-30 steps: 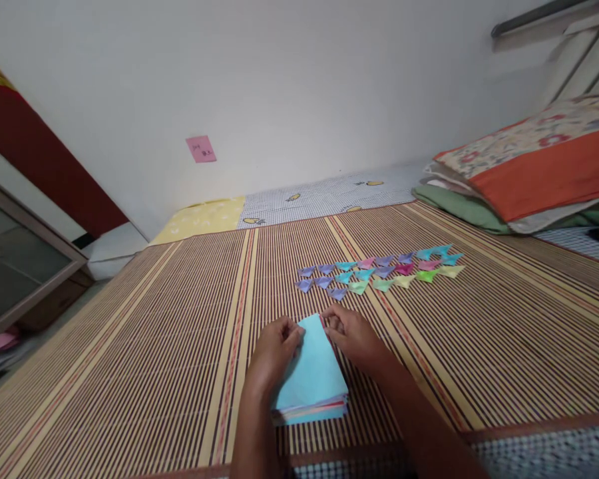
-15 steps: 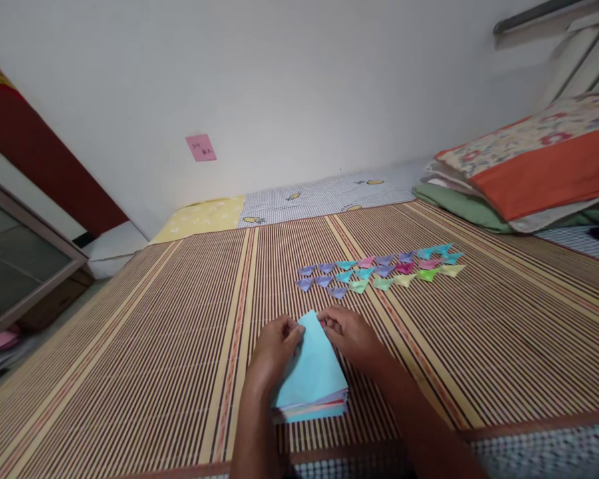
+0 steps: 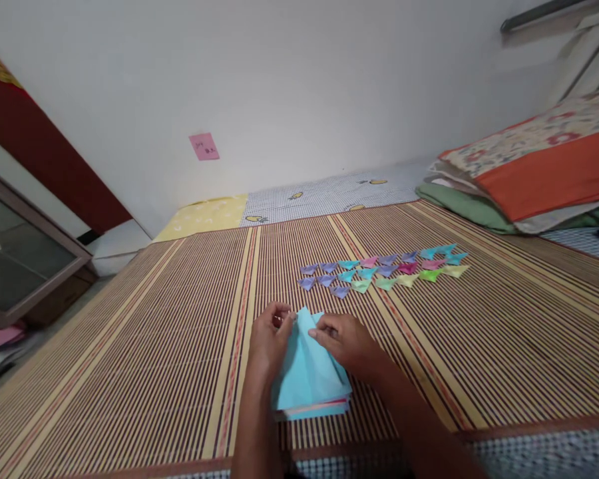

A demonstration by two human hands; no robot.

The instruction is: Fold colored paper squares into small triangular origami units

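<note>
A light-blue sheet of paper lies on top of a stack of coloured paper, whose edges show at the near side. My left hand pinches the sheet near its far left corner, thumb and fingers close together. From the right, my right hand grips a part of the sheet between thumb and curled fingers, and the paper there is lifted and creased. Beyond my hands, several small folded paper pieces in purple, blue, pink, green and yellow lie in rows.
A striped bamboo mat covers the bed. Folded bedding is piled at the right. A pink note is stuck to the white wall, and a glass-fronted cabinet stands at the left.
The top blue sheet has gone from lying flat to being raised and bent. My right hand has shifted slightly left and nearer over the paper; my left hand has moved slightly outward.
</note>
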